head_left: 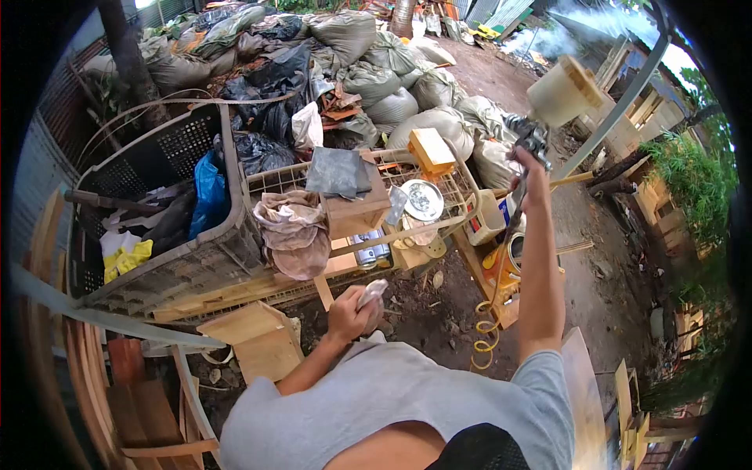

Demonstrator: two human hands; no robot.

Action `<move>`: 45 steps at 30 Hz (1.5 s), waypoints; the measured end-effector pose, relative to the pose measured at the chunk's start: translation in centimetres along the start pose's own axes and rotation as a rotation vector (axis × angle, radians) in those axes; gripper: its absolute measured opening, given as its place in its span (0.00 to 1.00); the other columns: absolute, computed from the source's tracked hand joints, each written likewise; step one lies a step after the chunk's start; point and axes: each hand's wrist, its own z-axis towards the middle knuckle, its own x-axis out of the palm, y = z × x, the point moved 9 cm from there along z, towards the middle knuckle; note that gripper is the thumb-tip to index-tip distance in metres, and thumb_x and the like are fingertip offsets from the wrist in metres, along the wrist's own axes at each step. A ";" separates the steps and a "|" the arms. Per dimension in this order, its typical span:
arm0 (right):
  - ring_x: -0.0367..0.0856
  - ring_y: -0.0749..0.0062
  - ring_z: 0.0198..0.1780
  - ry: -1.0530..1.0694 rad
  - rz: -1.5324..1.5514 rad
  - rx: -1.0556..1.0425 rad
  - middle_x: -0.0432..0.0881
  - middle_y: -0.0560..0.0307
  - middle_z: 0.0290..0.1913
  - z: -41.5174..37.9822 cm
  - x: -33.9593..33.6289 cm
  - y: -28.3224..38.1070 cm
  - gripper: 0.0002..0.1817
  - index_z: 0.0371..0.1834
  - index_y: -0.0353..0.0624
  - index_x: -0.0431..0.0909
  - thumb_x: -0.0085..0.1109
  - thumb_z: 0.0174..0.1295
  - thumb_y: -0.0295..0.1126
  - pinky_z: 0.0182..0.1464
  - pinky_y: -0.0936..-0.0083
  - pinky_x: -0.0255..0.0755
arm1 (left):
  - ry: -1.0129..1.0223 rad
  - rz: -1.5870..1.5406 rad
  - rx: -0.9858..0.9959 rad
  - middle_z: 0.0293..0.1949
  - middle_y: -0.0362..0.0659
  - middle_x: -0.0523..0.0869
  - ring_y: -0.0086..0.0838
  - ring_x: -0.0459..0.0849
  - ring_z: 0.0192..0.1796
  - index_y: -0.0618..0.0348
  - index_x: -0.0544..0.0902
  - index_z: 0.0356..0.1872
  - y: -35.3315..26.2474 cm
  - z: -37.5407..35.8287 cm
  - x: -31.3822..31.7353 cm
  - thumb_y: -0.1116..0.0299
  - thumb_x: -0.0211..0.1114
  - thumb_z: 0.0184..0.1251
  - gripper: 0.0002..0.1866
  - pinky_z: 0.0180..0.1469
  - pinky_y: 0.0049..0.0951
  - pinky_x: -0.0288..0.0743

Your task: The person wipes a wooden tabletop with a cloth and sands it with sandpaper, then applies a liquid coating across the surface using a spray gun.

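My right hand is raised out in front, shut on the grip of a metal spray gun with a cream cup on top. A yellow coiled air hose hangs down from the gun beside my forearm. My left hand is held close to my chest, closed on a small crumpled grey rag. It hovers above a light wooden box and the dirt ground.
A plastic crate ahead holds a wooden box, rags, a metal lid and cans. A large grey basket stands at left. Filled sacks are piled behind. Wooden slats lie at lower left, wooden frames at right.
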 end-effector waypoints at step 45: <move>0.76 0.78 0.21 -0.068 0.217 -0.059 0.85 0.61 0.34 -21.2 -3.5 -4.0 0.15 0.49 0.42 0.83 0.69 0.65 0.39 0.21 0.80 0.68 | 1.033 0.134 -0.067 0.45 0.51 0.87 0.50 0.84 0.50 0.52 0.86 0.48 2.6 -6.8 10.9 0.55 0.60 0.60 0.19 0.52 0.45 0.78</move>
